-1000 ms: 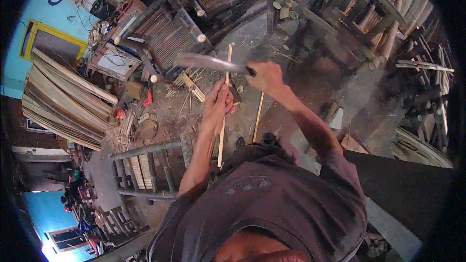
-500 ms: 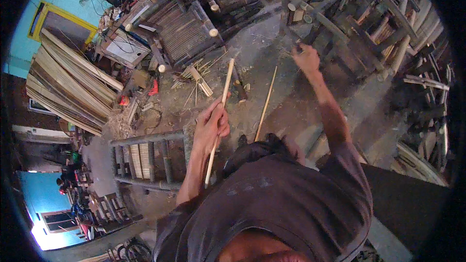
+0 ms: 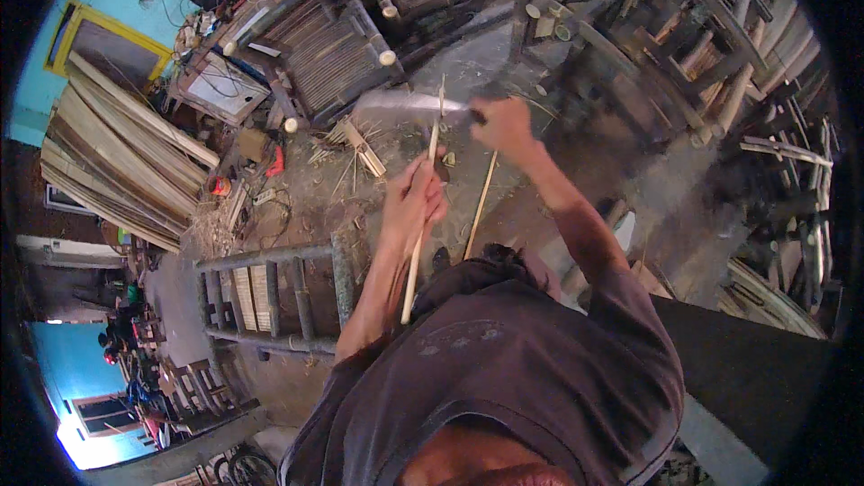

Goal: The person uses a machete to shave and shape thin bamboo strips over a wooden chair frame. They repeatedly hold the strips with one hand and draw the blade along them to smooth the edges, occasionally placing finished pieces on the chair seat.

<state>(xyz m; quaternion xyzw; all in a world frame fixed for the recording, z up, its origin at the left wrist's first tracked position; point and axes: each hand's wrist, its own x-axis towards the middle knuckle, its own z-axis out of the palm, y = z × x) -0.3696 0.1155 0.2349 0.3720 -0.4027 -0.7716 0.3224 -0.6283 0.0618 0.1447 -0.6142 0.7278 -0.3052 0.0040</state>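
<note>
My left hand [image 3: 414, 200] is closed around a thin, pale bamboo strip [image 3: 411, 283], which points away from my body and has its near end against my shirt. In my right hand [image 3: 506, 129] is a large knife with a dark handle; motion smears its blade [image 3: 405, 103]. The blade reaches leftward across the strip's far end, and I cannot tell if the two touch. A second thin strip [image 3: 482, 198] lies between my arms, running from my lap toward the floor.
Dark bamboo seats [image 3: 324, 54] stand ahead, with more frames [image 3: 630, 63] at right. A low bamboo frame [image 3: 270, 297] sits left of my arm. Long split slats [image 3: 126, 162] lean at far left. Shavings and offcuts [image 3: 362, 148] litter the floor.
My right hand has swung left and nearer, bringing the knife blade across the strip's far end. The left hand with the strip has shifted slightly right.
</note>
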